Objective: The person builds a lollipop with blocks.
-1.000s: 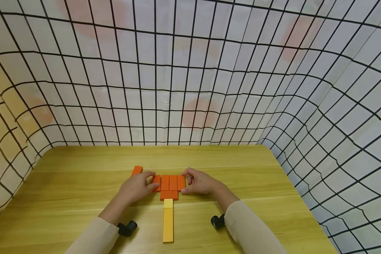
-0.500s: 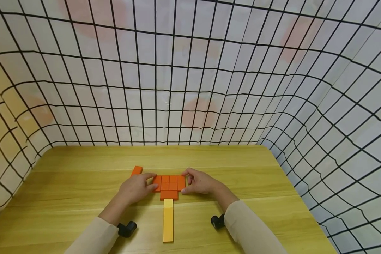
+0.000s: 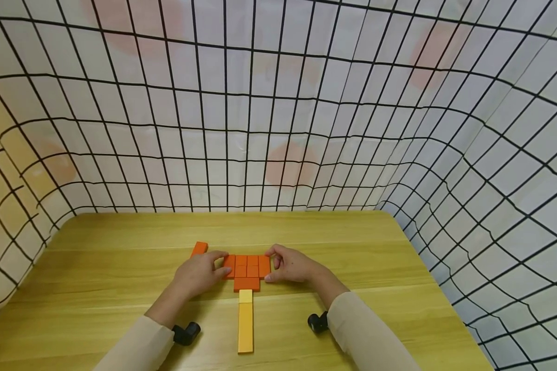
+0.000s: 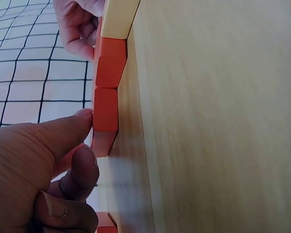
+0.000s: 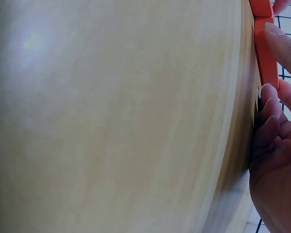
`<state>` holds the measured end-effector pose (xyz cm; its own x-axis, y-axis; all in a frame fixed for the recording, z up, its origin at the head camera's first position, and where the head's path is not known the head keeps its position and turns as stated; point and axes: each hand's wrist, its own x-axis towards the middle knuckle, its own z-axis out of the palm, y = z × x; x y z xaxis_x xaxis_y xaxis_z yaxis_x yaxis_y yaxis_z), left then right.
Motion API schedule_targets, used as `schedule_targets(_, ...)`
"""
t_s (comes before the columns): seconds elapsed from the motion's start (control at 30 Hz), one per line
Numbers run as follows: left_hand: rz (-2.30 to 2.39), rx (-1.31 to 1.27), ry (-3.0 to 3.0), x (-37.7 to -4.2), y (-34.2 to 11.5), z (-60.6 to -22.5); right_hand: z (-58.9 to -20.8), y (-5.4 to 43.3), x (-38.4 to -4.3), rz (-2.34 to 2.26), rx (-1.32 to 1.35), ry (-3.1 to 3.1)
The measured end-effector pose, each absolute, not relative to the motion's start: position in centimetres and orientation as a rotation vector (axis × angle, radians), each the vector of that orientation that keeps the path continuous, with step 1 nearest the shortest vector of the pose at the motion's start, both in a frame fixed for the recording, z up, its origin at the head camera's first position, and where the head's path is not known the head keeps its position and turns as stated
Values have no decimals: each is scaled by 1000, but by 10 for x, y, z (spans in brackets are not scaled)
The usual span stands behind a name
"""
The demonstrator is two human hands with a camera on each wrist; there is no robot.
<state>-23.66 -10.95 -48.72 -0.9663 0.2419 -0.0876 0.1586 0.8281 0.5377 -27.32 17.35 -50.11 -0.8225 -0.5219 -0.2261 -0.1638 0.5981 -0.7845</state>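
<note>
Flat orange wooden blocks lie edge to edge mid-table. My left hand (image 3: 197, 273) holds the leftmost upright orange block (image 3: 229, 266), thumb at its near end and index finger at its far end. On the other side, my right hand (image 3: 293, 265) pinches the rightmost orange block (image 3: 264, 266) in the same way; its other fingers are curled in the right wrist view. Smaller orange blocks (image 3: 247, 265) fill the middle between them. Below these lies a crosswise orange block (image 3: 246, 284), followed by a pale yellow square block (image 3: 245, 296) and a long yellow block (image 3: 245, 328).
Another orange block (image 3: 199, 248) lies apart beyond my left hand, partly hidden by it. Black netting (image 3: 274, 131) in front of a pale sheet rises around the wooden tabletop (image 3: 353, 232). A black wrist camera (image 3: 186, 334) sits at my left cuff.
The left hand has slid its orange block slightly right, and the narrow gap beside the middle blocks has closed. My right hand stays in place.
</note>
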Motion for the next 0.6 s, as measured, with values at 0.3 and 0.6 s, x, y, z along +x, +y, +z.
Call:
schedule_targets(0.3,826,312,2856,-236,-110,-489,-498,173,-272,-1106,-548,2390)
schedule_targets(0.6,827,322,2871,-236,-110,-489,-496,172,-270,-1091,-549,2405)
